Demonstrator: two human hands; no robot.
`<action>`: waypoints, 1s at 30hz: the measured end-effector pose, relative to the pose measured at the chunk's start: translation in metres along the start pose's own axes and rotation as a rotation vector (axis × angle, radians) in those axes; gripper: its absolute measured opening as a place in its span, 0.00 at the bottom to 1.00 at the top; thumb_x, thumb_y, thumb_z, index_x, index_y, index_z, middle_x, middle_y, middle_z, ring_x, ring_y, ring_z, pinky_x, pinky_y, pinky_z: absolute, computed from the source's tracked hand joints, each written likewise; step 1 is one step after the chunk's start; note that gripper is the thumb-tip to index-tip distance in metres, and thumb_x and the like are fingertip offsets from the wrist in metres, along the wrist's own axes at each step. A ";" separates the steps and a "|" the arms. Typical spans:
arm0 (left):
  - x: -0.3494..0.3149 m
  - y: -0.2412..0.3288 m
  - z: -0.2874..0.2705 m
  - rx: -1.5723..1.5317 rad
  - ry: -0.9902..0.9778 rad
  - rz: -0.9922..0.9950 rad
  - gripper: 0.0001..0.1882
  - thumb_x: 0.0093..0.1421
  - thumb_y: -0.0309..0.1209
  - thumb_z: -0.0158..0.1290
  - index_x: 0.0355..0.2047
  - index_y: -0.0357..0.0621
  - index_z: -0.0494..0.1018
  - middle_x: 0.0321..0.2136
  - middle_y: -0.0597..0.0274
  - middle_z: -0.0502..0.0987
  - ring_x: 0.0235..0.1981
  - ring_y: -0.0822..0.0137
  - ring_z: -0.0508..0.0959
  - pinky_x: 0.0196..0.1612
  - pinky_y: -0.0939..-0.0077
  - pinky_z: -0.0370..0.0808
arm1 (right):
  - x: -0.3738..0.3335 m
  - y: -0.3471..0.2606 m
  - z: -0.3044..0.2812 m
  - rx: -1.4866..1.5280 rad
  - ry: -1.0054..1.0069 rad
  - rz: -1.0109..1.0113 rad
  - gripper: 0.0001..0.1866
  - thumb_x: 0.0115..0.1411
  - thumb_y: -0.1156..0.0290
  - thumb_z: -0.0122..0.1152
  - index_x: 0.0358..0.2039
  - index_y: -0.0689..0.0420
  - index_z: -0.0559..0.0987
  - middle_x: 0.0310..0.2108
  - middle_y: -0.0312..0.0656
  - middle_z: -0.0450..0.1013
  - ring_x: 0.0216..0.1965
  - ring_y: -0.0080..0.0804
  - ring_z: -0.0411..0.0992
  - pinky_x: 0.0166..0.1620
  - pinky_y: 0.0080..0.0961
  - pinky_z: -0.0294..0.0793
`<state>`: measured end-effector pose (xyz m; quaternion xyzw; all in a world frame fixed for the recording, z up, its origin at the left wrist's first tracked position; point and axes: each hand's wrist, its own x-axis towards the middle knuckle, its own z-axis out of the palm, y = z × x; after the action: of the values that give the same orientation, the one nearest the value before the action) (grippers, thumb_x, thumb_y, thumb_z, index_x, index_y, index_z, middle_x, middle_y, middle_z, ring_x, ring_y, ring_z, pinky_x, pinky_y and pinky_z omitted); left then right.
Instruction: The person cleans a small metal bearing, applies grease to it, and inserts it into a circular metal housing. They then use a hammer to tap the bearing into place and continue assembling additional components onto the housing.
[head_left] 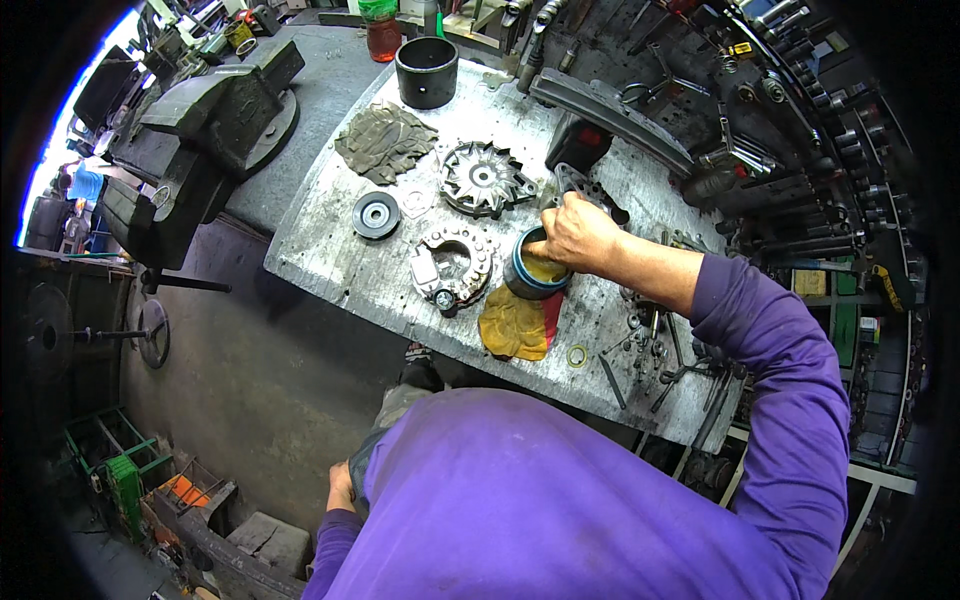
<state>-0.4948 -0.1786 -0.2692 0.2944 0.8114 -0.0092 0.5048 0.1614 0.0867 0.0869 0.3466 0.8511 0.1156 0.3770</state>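
Blue-rimmed pot (535, 290), near the frame's centre on the counter (322, 235), and the right hand (578, 235) is at it, fingers bunched into the mouth, grip hidden! Left hand (342, 486), lower left, by the hip, its hold impossible to tell; yellow cloth (510, 325) just below the pot.

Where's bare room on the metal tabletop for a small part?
Free: the left corner of the tabletop, bordered by the black pulley and crumpled grey fabric; also a patch between the black cylinder and spiked disc. Crowded: the right front, strewn with loose tools, and around the right hand at the blue-rimmed container.
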 end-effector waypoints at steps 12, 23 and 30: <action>-0.077 0.235 -0.067 -0.930 -0.118 0.332 0.12 0.70 0.41 0.59 0.44 0.48 0.80 0.38 0.66 0.82 0.41 0.69 0.82 0.43 0.63 0.83 | -0.104 -0.005 -0.031 1.670 0.219 0.235 0.44 0.57 0.70 0.70 0.75 0.56 0.66 0.31 0.41 0.80 0.34 0.30 0.80 0.44 0.31 0.80; -0.270 0.472 0.032 -0.821 -1.310 0.685 0.20 0.72 0.33 0.59 0.58 0.31 0.75 0.53 0.50 0.82 0.54 0.59 0.82 0.58 0.59 0.79 | -0.113 -0.125 -0.058 2.866 0.962 0.200 0.48 0.55 0.77 0.67 0.76 0.64 0.60 0.26 0.36 0.73 0.26 0.21 0.69 0.32 0.18 0.68; -0.283 0.490 0.075 -0.763 -1.546 0.457 0.19 0.75 0.39 0.56 0.60 0.42 0.75 0.55 0.58 0.82 0.55 0.60 0.82 0.57 0.64 0.78 | -0.113 -0.149 -0.102 1.539 0.887 1.020 0.37 0.58 0.72 0.61 0.71 0.54 0.71 0.25 0.51 0.79 0.27 0.52 0.81 0.35 0.45 0.81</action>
<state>-0.1055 0.0702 0.0656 0.1725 0.1134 0.1662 0.9642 0.0665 -0.0920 0.1526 0.7414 0.5088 -0.1976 -0.3904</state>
